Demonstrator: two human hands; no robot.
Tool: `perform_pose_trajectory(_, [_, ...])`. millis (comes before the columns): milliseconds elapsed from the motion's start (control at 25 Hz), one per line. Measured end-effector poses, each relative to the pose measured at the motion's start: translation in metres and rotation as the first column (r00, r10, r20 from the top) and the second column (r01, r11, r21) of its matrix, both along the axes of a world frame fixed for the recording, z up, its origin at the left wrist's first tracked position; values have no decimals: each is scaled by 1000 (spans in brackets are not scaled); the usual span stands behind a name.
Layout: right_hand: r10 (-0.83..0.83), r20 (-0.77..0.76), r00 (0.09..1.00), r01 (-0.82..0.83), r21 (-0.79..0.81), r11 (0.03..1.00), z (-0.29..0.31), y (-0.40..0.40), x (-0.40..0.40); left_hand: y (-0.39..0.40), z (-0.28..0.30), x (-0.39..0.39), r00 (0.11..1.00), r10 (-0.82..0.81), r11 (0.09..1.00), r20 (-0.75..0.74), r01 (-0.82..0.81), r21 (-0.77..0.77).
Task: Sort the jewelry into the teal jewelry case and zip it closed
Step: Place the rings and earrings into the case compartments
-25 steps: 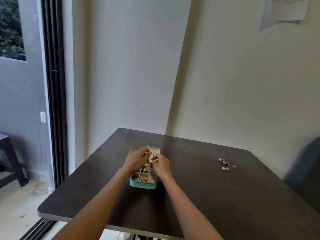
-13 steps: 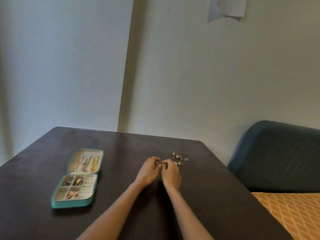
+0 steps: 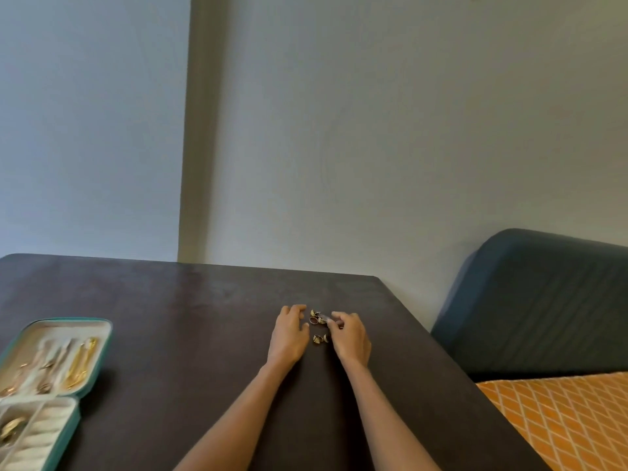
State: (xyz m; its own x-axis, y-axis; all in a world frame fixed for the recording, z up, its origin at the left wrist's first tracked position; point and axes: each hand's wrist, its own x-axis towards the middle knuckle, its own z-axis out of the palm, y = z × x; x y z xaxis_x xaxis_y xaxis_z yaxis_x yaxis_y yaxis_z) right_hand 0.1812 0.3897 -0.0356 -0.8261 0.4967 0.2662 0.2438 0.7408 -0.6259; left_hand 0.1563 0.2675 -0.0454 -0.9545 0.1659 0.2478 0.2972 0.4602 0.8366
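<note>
Both hands sit at the loose rings on the table. Right hand pinches one ring; left hand rests relaxed, fingers loose. The teal jewelry case lies open, well apart.

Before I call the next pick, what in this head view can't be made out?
- Loose jewelry: too small and blurred to tell types or an exact count.
- Right hand: its curled fingers hide whether they pinch a piece.
- Left hand: it may cover pieces beneath it.
- Teal jewelry case: cut off by the left and bottom edges; zipper and some compartments unseen.
</note>
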Motion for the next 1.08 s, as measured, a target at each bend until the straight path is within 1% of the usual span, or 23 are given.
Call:
perform_pose_trajectory(200, [-21, 35, 999, 17, 113, 993, -1, 2, -12, 1, -3, -9, 999, -4, 1000, -48, 4, -15])
perform_pose_trajectory(280, [-18, 31, 999, 15, 102, 995, -1, 2, -12, 0, -3, -8, 999, 1, 1000, -51, 0, 13])
perform_pose_trajectory(360, [13, 12, 1000, -13, 17, 1000, -4, 3, -9, -1, -3, -6, 998, -5, 999, -58, 7, 42])
perform_pose_trajectory(400, [29, -23, 999, -31, -73, 997, -5, 4, -7, -2, -2, -5, 998, -8, 998, -62, 11, 55])
perform_pose_trajectory(440, [42, -90, 995, -58, -193, 979, -7, 6, -6, -2, 0, -3, 998, -10, 997, -63, 15, 73])
perform_pose_trajectory(520, [55, -240, 969, -150, -402, 903, -8, 8, 0, -3, 3, -1, 997, -32, 994, -68, 39, 107])
perform_pose_trajectory(560, [67, -288, 955, -198, -458, 867, -7, 7, 5, -3, 5, 1, 996, -56, 991, -75, 64, 118])
perform_pose_trajectory(680, [113, -341, 933, -298, -560, 773, 1, 3, 14, -4, 7, 4, 988, -119, 981, -93, 132, 141])
perform_pose_trajectory(800, [50, -376, 925, -307, -663, 683, 4, 2, 16, -6, 7, 5, 987, -144, 968, -73, 156, 196])
perform_pose_trajectory(880, [27, -372, 928, -309, -726, 615, 4, 4, 14, -6, 7, 3, 980, -183, 953, -73, 195, 231])
perform_pose_trajectory(1000, [131, -338, 932, -351, -748, 564, 5, 3, 14, -5, 6, 3, 975, -204, 940, -88, 220, 260])
perform_pose_trajectory(1080, [192, -309, 932, -363, -749, 554, 9, -1, 12, -7, 6, 2, 978, -192, 921, -76, 206, 331])
